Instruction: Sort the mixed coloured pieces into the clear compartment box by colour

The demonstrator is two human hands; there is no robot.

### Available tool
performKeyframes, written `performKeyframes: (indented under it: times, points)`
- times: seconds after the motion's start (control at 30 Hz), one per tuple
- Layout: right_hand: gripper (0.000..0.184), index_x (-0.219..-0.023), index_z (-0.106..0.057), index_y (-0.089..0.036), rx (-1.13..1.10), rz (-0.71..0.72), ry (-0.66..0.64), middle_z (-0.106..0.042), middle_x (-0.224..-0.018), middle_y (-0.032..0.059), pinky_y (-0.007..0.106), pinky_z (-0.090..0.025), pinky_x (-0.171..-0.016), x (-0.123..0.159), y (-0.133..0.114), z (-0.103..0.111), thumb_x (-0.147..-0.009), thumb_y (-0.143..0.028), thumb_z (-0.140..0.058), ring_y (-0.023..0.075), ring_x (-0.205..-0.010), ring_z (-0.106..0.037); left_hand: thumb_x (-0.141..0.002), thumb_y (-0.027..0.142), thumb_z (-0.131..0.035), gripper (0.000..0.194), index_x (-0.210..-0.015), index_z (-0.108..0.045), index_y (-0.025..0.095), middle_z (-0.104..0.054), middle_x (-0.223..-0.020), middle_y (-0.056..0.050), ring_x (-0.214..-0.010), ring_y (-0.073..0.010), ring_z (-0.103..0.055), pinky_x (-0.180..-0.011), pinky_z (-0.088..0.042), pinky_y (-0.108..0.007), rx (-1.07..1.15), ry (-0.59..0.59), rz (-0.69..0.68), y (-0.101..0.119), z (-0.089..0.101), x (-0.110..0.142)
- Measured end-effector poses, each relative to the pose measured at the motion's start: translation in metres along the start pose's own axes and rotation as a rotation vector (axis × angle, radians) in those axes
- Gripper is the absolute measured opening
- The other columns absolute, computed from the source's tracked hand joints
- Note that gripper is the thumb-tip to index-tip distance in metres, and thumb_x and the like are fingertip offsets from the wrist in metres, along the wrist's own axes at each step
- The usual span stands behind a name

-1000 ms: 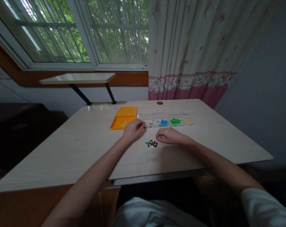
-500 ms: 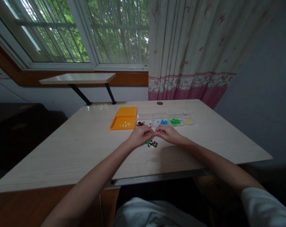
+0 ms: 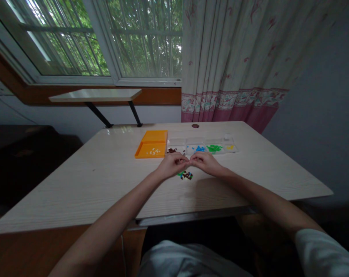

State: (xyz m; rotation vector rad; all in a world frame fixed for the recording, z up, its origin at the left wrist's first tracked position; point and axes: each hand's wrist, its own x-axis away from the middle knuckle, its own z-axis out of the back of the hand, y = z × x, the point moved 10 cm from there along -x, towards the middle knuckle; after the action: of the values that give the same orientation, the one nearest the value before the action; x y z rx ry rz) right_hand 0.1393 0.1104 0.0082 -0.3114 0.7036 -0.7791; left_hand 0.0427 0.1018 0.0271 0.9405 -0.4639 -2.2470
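Observation:
My left hand [image 3: 173, 164] and my right hand [image 3: 205, 162] meet fingertip to fingertip above the table, both pinched. Whatever lies between the fingers is too small to make out. Just below them on the tabletop is a small cluster of brown, green and blue pieces [image 3: 187, 176], partly covered by my left hand. Beyond the hands stand clear plastic boxes holding small brown pieces [image 3: 172, 150], blue pieces [image 3: 200, 149], green pieces [image 3: 214, 148] and yellow pieces [image 3: 230, 147]. An open orange case [image 3: 151, 136] with white pieces [image 3: 153, 151] sits left of them.
The pale wooden table [image 3: 105, 184] extends on both sides of the hands. A raised shelf [image 3: 99, 95] on black legs stands at its back left. A round brown disc [image 3: 195, 126] is at the back edge, before the curtain [image 3: 220, 77].
My left hand has come from the box of brown pieces, right and nearer, to meet my right hand's fingertips. Over the last half second the hands have hardly moved.

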Motion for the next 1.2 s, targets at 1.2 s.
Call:
performKeyframes:
  times: [1.2]
  points:
    - [0.021,-0.092,-0.068,-0.017,-0.034,0.078,-0.471,-0.063,-0.073,0.0014,0.019,-0.040,-0.060,0.016,-0.011,-0.025,-0.076,-0.022,-0.056,0.0096,-0.061,-0.054,-0.078,0.027,-0.056,0.016,-0.076,-0.065,0.014,-0.062,-0.069,-0.004,-0.056,-0.0092,-0.049,-0.053,-0.038,-0.020,-0.124,0.235,-0.015,-0.001,0.043,0.000]
